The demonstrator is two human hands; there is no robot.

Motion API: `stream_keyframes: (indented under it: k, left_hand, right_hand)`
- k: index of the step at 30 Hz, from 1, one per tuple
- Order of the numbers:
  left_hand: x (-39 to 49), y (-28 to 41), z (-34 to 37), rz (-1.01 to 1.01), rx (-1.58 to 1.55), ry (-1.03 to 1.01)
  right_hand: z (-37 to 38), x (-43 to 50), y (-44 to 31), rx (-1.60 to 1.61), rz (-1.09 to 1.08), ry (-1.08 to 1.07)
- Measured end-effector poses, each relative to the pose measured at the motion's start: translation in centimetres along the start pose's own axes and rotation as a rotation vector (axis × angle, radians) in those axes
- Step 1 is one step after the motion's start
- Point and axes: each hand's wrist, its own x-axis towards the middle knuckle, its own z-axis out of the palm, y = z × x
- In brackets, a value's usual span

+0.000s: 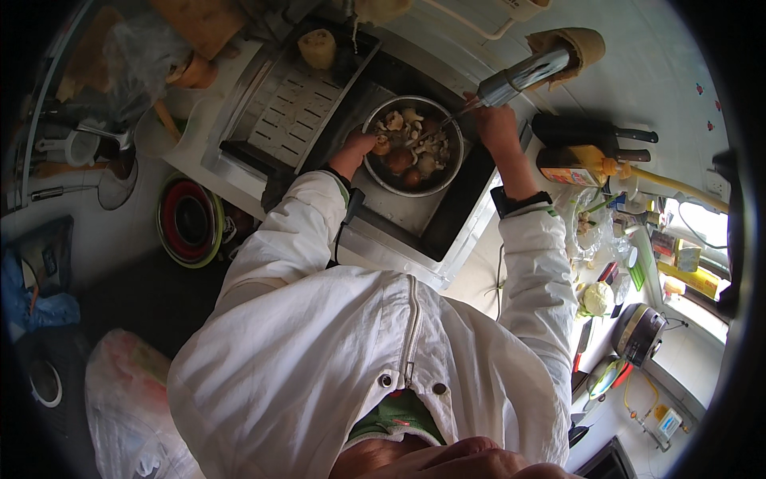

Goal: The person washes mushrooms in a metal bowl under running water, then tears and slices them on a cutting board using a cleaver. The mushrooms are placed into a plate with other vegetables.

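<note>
A round metal bowl (411,190) stands in the stainless steel sink (386,211), holding mushrooms and several brown round pieces in dark liquid. My left hand (358,148) is at the bowl's left rim, its fingers partly over the edge beside a brown piece; whether they grip the rim is hard to make out. My right hand (498,124) is raised at the upper right of the bowl, by the chrome faucet (520,78), whose head hides part of the fingers. A thin stream runs from near the faucet into the bowl.
A slotted metal drain tray (293,120) lies left of the bowl. On the right are black-handled knives (637,135), an oil bottle (571,164), a cauliflower (597,298) and a rice cooker (639,335). Ladles and a skimmer (118,187) hang at left, above stacked basins (190,220).
</note>
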Motion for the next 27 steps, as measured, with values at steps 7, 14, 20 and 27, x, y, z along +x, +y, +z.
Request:
stream_keyframes:
  k: [7,14,20,27]
  left_hand:
    - [-0.5,0.2,-0.2,0.037,-0.168,-0.095]
    - [5.6,-3.7,-1.0,0.025,-0.073,-0.062]
    - [10.3,-5.2,0.4,0.113,0.188,0.104]
    - [9.4,-4.5,-0.5,0.118,0.251,0.051]
  right_hand:
    - [2.4,1.3,2.4,0.095,0.053,0.202]
    - [2.6,1.3,0.9,0.307,0.210,0.396]
    - [9.3,-7.1,2.2,0.419,0.522,0.327]
    - [17.6,-10.9,5.4,0.562,0.946,-0.468]
